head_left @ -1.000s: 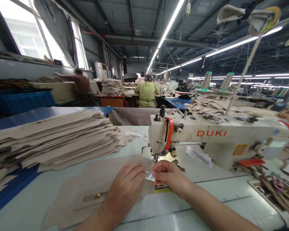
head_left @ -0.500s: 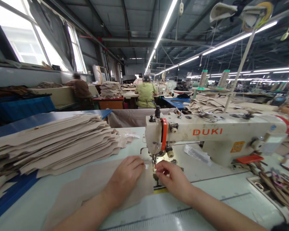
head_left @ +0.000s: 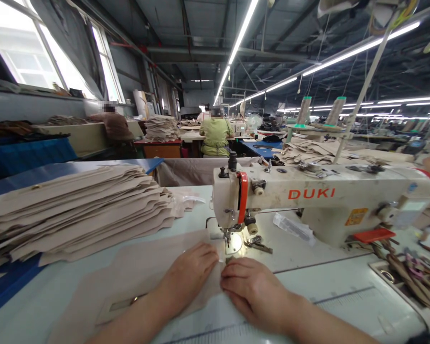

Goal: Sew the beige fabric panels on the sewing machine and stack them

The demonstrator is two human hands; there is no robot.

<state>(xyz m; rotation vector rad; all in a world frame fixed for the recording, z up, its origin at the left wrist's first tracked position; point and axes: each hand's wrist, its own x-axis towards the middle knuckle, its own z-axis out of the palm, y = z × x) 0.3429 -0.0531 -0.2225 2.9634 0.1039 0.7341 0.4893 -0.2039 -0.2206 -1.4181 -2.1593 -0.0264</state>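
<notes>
A flat beige fabric piece (head_left: 139,260) lies on the sewing table, its right edge by the needle area of a white sewing machine (head_left: 272,191). On top of it rests my left hand (head_left: 191,272), fingers together and bent onto the cloth close to the presser foot (head_left: 228,237); its thumb is hidden. My right hand (head_left: 256,289) is closed at the fabric's right edge, just in front of the needle plate (head_left: 235,243), fingertips pressed to the cloth. A pale slotted rectangle (head_left: 120,306) with a small brass-coloured bit shows beside my left forearm.
Stacked beige fabric pieces (head_left: 93,210) lie to the left. Metal tweezers or snips (head_left: 260,244) and a clear plastic packet (head_left: 294,228) sit on the machine bed. At right, a tray (head_left: 397,286) holds straps and metal rings. Co-workers (head_left: 217,134) sit farther off.
My right hand has moved from beside the needle down toward me, onto the fabric edge. My left hand has shifted slightly nearer too. The slotted rectangle and the metal tool now show.
</notes>
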